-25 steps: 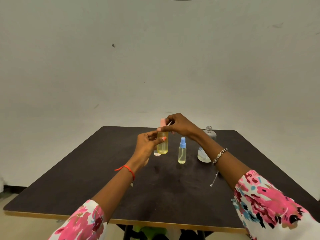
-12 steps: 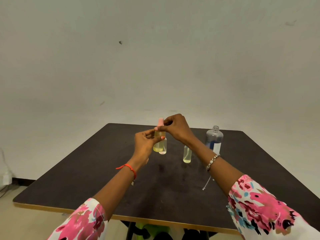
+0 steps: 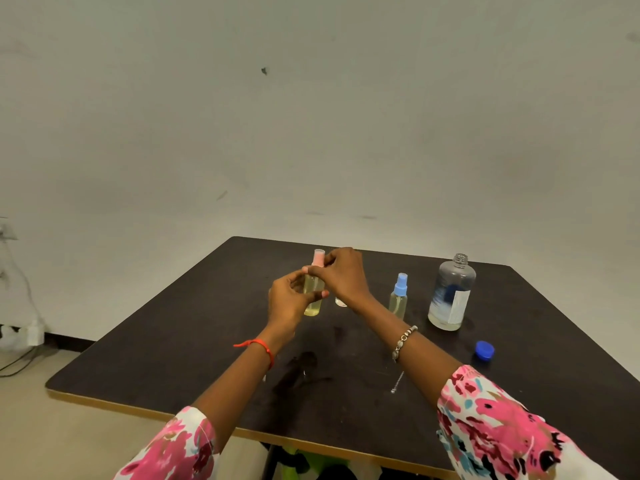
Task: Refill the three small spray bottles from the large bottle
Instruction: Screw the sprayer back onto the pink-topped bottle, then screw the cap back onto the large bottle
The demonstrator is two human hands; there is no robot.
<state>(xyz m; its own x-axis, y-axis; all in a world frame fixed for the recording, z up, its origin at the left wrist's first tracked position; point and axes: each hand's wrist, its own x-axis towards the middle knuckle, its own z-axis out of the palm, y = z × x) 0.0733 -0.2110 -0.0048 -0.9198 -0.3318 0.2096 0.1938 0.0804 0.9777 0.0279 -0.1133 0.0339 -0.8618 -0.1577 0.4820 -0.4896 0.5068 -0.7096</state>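
Note:
A small spray bottle with a pink top (image 3: 313,299), holding yellowish liquid, is held upright over the table. My left hand (image 3: 292,301) grips its body and my right hand (image 3: 341,275) pinches its pink sprayer neck. Behind my right hand a third small bottle (image 3: 340,302) shows only its base. A small bottle with a blue sprayer (image 3: 399,296) stands on the table to the right. The large clear bottle (image 3: 450,294), uncapped and nearly empty, stands further right.
The dark table (image 3: 173,341) has a light wooden front edge. A blue cap (image 3: 484,350) lies near the large bottle. A thin metal chain piece (image 3: 397,382) lies under my right forearm. A wet smear marks the table near my left wrist. Cables lie on the floor at left.
The view has turned left, so the bottles appear further right and the blue cap has come into sight. Both hands stay on the pink-topped bottle, which sits slightly lower.

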